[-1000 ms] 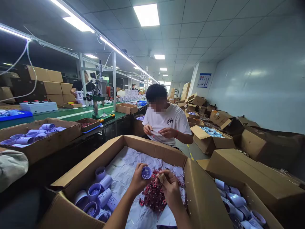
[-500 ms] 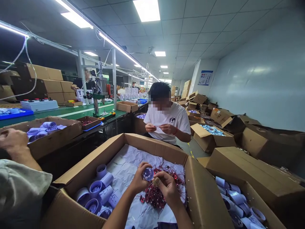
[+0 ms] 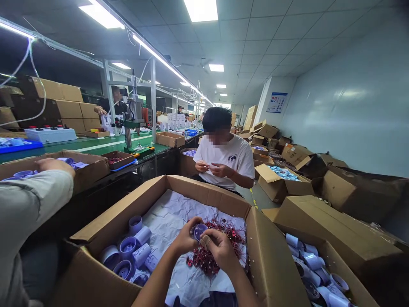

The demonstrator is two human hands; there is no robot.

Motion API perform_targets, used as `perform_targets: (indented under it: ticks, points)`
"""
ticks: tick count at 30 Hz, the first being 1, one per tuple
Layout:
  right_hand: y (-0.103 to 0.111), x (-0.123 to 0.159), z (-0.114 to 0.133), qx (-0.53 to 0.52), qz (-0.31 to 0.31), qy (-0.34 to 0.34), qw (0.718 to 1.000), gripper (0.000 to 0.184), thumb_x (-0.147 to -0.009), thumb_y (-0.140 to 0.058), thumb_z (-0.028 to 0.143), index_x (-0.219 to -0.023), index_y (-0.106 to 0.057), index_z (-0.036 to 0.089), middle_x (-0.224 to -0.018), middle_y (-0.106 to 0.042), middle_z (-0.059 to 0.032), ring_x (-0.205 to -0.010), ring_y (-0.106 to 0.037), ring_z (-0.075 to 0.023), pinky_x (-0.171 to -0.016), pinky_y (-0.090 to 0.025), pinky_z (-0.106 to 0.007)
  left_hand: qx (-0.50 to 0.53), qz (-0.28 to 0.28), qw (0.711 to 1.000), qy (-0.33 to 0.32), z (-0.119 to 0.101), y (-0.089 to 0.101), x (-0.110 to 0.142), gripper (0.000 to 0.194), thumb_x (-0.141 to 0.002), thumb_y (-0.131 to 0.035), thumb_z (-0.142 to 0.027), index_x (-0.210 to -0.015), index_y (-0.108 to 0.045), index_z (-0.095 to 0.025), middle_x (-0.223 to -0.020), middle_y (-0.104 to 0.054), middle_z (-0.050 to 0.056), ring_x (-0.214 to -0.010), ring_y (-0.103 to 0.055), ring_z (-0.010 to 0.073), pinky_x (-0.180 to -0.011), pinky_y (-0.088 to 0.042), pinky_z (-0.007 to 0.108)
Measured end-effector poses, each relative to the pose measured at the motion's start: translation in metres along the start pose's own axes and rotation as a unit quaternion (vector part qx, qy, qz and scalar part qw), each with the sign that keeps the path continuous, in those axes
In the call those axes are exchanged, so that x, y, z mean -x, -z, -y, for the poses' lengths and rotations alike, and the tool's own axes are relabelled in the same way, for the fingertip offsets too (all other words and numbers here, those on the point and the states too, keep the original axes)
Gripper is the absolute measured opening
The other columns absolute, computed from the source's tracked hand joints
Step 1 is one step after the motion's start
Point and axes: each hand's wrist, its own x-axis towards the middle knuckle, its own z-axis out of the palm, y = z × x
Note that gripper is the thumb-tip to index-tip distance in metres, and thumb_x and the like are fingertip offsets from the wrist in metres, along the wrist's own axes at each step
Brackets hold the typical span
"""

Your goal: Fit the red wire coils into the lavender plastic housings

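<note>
My left hand [image 3: 185, 238] is closed around a small lavender plastic cup-shaped housing [image 3: 199, 230], its opening tilted up toward me. My right hand [image 3: 220, 249] has thumb and fingers pinched together at the near rim of that housing; whatever they hold is hidden. Both hands are above a large open cardboard box [image 3: 204, 192] lined with white paper [image 3: 166, 217]. Beneath and behind them in the box lies a tangled heap of small red parts with wires [image 3: 204, 260]. Several similar lavender housings [image 3: 128, 246] are gathered at the box's left side.
A co-worker's sleeved arm [image 3: 41, 192] reaches over a box of housings [image 3: 92, 167] at the left. Across from me sits another person in a white shirt [image 3: 236, 157]. More housings fill a carton [image 3: 361, 294] at right. A green bench with a press [image 3: 132, 123] stands at left.
My right fingers have moved left onto the housing's opening, and the housing has tilted. The co-worker's arm at left has swung right, its hand now in the box there.
</note>
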Motion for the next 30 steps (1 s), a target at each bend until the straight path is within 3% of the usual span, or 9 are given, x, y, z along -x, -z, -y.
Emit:
perform_targets:
  ticks: [6, 8, 12, 15, 18, 21, 24, 27, 30]
  points:
    - [0.000, -0.006, -0.002, -0.008, -0.043, -0.035, 0.998, 0.028, -0.075, -0.061, 0.044, -0.084, -0.067, 0.018, -0.071, -0.063, -0.0012, -0.063, -0.054, -0.0141, -0.061, -0.044, -0.026, 0.108, 0.014, 0.986, 0.129, 0.000, 0.003, 0.001, 0.055, -0.040, -0.055, -0.004, -0.092, -0.058, -0.019, -0.079, -0.054, -0.004, -0.057, -0.049, 0.0098, -0.044, -0.036, 0.018]
    - [0.000, -0.007, -0.004, -0.010, -0.057, -0.028, 0.998, 0.024, -0.074, -0.061, 0.037, -0.089, -0.065, 0.018, -0.077, -0.066, -0.0018, -0.069, -0.058, -0.0152, -0.064, -0.046, -0.026, 0.139, 0.025, 0.982, 0.122, -0.007, 0.006, 0.001, 0.051, -0.039, -0.057, -0.001, -0.088, -0.062, -0.018, -0.086, -0.055, -0.002, -0.060, -0.053, 0.0110, -0.044, -0.039, 0.018]
    - [0.000, -0.010, -0.006, 0.074, -0.151, 0.018, 0.986, 0.017, -0.076, -0.057, 0.023, -0.092, -0.062, 0.020, -0.077, -0.065, -0.0011, -0.069, -0.059, -0.0151, -0.064, -0.046, -0.026, 0.245, 0.000, 0.961, 0.125, -0.021, 0.011, -0.002, 0.065, -0.042, -0.069, 0.002, -0.100, -0.058, -0.025, -0.089, -0.060, -0.001, -0.062, -0.058, 0.0152, -0.048, -0.044, 0.022]
    - [0.000, -0.013, -0.002, 0.151, -0.212, 0.046, 0.964, 0.009, -0.075, -0.059, 0.018, -0.083, -0.063, 0.020, -0.076, -0.063, -0.0009, -0.067, -0.057, -0.0146, -0.065, -0.045, -0.027, 0.312, -0.022, 0.941, 0.132, -0.024, 0.012, -0.004, 0.055, -0.046, -0.080, -0.008, -0.095, -0.058, -0.022, -0.084, -0.063, 0.002, -0.070, -0.061, 0.0177, -0.058, -0.048, 0.024]
    - [-0.002, -0.013, 0.003, 0.187, -0.249, 0.080, 0.947, 0.010, -0.071, -0.066, 0.014, -0.079, -0.064, 0.020, -0.081, -0.060, -0.0015, -0.072, -0.056, -0.0148, -0.069, -0.046, -0.027, 0.352, -0.039, 0.925, 0.139, -0.020, 0.010, -0.007, 0.055, -0.054, -0.083, -0.022, -0.103, -0.058, -0.019, -0.075, -0.061, 0.001, -0.065, -0.057, 0.0141, -0.058, -0.047, 0.021]
    - [-0.007, -0.011, 0.005, 0.198, -0.261, 0.108, 0.939, 0.012, -0.071, -0.068, 0.014, -0.081, -0.066, 0.020, -0.084, -0.058, -0.0021, -0.077, -0.057, -0.0163, -0.073, -0.047, -0.029, 0.389, -0.064, 0.909, 0.133, -0.015, 0.005, -0.009, 0.059, -0.065, -0.077, -0.037, -0.115, -0.051, -0.021, -0.073, -0.058, -0.003, -0.057, -0.053, 0.0092, -0.054, -0.045, 0.019]
    - [-0.013, -0.008, 0.001, 0.223, -0.264, 0.145, 0.927, 0.010, -0.075, -0.067, 0.018, -0.084, -0.066, 0.022, -0.086, -0.056, -0.0029, -0.083, -0.057, -0.0187, -0.078, -0.046, -0.032, 0.437, -0.083, 0.888, 0.117, -0.013, 0.000, -0.008, 0.066, -0.069, -0.074, -0.043, -0.124, -0.041, -0.028, -0.081, -0.059, -0.002, -0.065, -0.058, 0.0109, -0.058, -0.048, 0.021]
    - [-0.020, -0.006, -0.007, 0.255, -0.270, 0.175, 0.912, 0.009, -0.079, -0.064, 0.021, -0.087, -0.066, 0.022, -0.088, -0.055, -0.0042, -0.086, -0.056, -0.0203, -0.080, -0.046, -0.034, 0.445, -0.061, 0.885, 0.126, -0.012, -0.003, -0.006, 0.062, -0.078, -0.064, -0.044, -0.131, -0.035, -0.029, -0.082, -0.060, 0.000, -0.069, -0.059, 0.0121, -0.061, -0.048, 0.021]
    - [-0.025, -0.006, -0.012, 0.283, -0.288, 0.189, 0.895, 0.007, -0.080, -0.061, 0.021, -0.086, -0.066, 0.022, -0.088, -0.055, -0.0052, -0.086, -0.055, -0.0215, -0.080, -0.045, -0.036, 0.444, -0.030, 0.887, 0.125, -0.010, -0.005, -0.003, 0.052, -0.081, -0.060, -0.040, -0.128, -0.042, -0.025, -0.087, -0.062, 0.002, -0.075, -0.060, 0.0130, -0.068, -0.049, 0.023]
